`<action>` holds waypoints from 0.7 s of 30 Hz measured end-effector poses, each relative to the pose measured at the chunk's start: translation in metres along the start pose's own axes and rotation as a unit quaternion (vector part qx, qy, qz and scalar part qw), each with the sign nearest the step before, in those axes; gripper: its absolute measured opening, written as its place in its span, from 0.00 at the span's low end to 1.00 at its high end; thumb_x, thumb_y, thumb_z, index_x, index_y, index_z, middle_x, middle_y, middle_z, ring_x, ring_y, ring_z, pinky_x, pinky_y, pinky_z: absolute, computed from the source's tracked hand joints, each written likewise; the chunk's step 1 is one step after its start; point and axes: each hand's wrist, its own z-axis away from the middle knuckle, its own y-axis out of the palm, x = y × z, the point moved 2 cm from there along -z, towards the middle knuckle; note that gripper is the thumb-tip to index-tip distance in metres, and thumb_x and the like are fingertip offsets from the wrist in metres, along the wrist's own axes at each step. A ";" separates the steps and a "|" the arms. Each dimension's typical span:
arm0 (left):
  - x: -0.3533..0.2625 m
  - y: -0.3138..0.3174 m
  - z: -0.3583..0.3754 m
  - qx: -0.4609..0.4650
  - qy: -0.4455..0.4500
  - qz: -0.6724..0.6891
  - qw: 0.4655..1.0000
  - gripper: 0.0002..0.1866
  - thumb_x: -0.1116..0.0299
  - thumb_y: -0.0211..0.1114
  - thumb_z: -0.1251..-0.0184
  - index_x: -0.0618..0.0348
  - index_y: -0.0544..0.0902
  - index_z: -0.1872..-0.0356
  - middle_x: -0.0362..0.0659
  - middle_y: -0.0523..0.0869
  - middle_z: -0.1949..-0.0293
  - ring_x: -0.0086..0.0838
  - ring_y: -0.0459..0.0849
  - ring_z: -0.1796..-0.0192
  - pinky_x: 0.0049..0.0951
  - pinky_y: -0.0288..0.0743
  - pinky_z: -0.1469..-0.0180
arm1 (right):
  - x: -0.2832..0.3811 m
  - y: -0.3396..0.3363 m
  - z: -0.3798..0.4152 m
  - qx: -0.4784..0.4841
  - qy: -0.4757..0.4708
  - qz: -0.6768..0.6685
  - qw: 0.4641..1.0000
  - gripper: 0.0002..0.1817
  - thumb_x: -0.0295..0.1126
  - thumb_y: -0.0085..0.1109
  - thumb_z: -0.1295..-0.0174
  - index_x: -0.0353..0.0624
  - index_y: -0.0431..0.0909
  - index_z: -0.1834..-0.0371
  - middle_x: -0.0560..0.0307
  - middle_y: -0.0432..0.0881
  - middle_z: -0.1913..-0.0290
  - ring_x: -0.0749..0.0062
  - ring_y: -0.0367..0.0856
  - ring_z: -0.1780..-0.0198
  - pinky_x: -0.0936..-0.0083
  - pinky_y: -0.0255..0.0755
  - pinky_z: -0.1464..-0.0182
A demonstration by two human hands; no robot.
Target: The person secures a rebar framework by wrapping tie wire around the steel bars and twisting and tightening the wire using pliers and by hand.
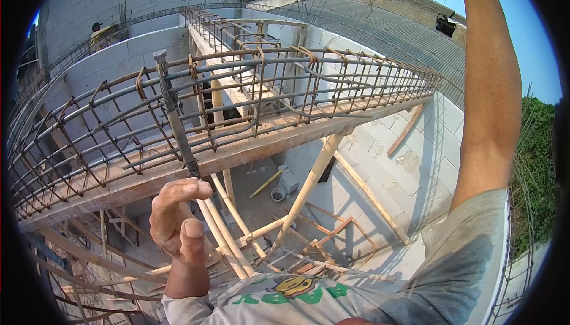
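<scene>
Metal bar (179, 130): leans near left against rebar cage (260, 70), looks stiff, fairly heavy, best gripped mid-shaft, with left hand (173, 223) curled below, thumb and fingers apart, right hand unseen, state impossible to tell.

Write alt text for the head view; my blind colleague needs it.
A person's half-curled left hand is raised just below a tilted metal bar beside a rebar cage on wooden boards. Their right arm reaches up out of frame. Below are bamboo poles and pale block walls.
</scene>
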 end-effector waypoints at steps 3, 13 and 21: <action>0.008 0.049 -0.040 -0.026 -0.036 0.029 0.999 0.28 0.54 0.59 0.30 0.69 0.71 0.40 0.54 0.80 0.49 0.38 0.78 0.41 0.39 0.69 0.37 | 0.020 -0.029 0.017 -0.029 -0.014 -0.016 0.999 0.13 0.27 0.59 0.47 0.45 0.79 0.56 0.66 0.77 0.70 0.81 0.73 0.68 0.76 0.70 0.59; 0.026 0.225 -0.189 0.020 0.030 -0.145 0.989 0.40 0.36 0.58 0.35 0.73 0.70 0.51 0.61 0.73 0.59 0.46 0.77 0.53 0.48 0.76 0.46 | 0.075 -0.123 0.051 -0.046 -0.068 -0.014 0.997 0.13 0.28 0.61 0.47 0.44 0.78 0.57 0.65 0.78 0.70 0.79 0.75 0.69 0.72 0.72 0.56; 0.014 0.313 -0.187 0.147 -0.004 0.078 0.986 0.45 0.36 0.59 0.35 0.76 0.70 0.39 0.62 0.84 0.63 0.40 0.87 0.57 0.37 0.83 0.59 | 0.098 -0.186 0.066 -0.047 -0.068 0.013 0.996 0.13 0.30 0.62 0.47 0.44 0.78 0.57 0.64 0.78 0.70 0.77 0.77 0.69 0.68 0.73 0.54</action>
